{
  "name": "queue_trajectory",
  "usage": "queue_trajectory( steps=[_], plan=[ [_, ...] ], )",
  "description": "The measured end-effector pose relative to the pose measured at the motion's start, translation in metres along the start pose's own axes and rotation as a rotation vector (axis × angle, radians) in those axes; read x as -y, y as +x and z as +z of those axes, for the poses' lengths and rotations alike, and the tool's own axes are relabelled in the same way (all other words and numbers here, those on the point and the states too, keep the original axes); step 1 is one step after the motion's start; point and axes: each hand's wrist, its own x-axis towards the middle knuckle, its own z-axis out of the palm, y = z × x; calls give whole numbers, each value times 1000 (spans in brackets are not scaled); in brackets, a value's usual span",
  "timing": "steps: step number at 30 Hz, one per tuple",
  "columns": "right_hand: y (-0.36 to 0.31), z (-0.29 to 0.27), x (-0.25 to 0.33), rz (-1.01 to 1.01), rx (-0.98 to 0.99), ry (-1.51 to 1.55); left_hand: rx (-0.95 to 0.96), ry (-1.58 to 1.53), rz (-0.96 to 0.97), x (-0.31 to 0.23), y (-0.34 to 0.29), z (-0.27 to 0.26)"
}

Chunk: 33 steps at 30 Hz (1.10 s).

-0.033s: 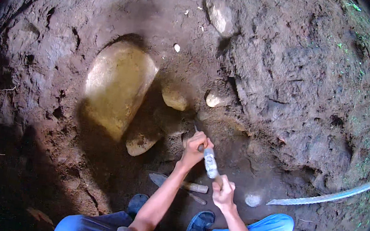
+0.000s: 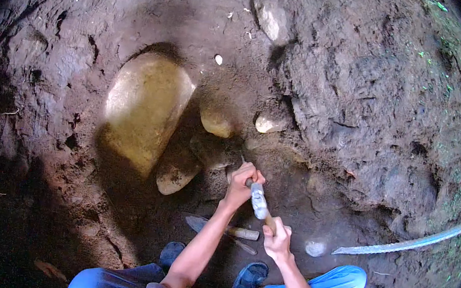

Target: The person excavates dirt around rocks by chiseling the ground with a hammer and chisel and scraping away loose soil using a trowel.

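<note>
My left hand (image 2: pixel 243 183) is closed around a thin chisel (image 2: pixel 243 158), whose narrow end points up and away toward the dirt below the stones. In my right hand (image 2: pixel 277 241) is the wooden handle of a hammer (image 2: pixel 259 203). Its grey metal head sits right at the back end of the chisel, beside my left hand; I cannot tell whether they touch. Beneath my left forearm lies a trowel (image 2: pixel 242 233) with a pale handle, its pointed blade to the left. A second, slimmer tool (image 2: pixel 246 248) lies just nearer, partly hidden by shadow.
A large smooth yellowish stone (image 2: pixel 147 97) is set in the soil at the left. Smaller stones (image 2: pixel 217 122) (image 2: pixel 178 179) (image 2: pixel 268 124) stick out around the pit. A round stone (image 2: pixel 315 248) and a long curved pale strip (image 2: pixel 406 245) lie right. Rough earth walls (image 2: pixel 369 120) rise around.
The hammer head has shifted slightly up and left, closer to my left hand and the chisel's back end. Both hands keep their hold.
</note>
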Motion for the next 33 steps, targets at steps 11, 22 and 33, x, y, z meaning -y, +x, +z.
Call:
queue_trajectory(
  steps=[11, 22, 33],
  plan=[
    [7, 8, 7, 46, 45, -200, -21, -3, 37, 5, 0, -1],
    [-5, -1, 20, -118, -143, -51, 40, -24, -38, 3, -2, -2],
    [1, 12, -1, 79, 74, -123, 50, 18, -48, 7, 5, -2]
  ],
)
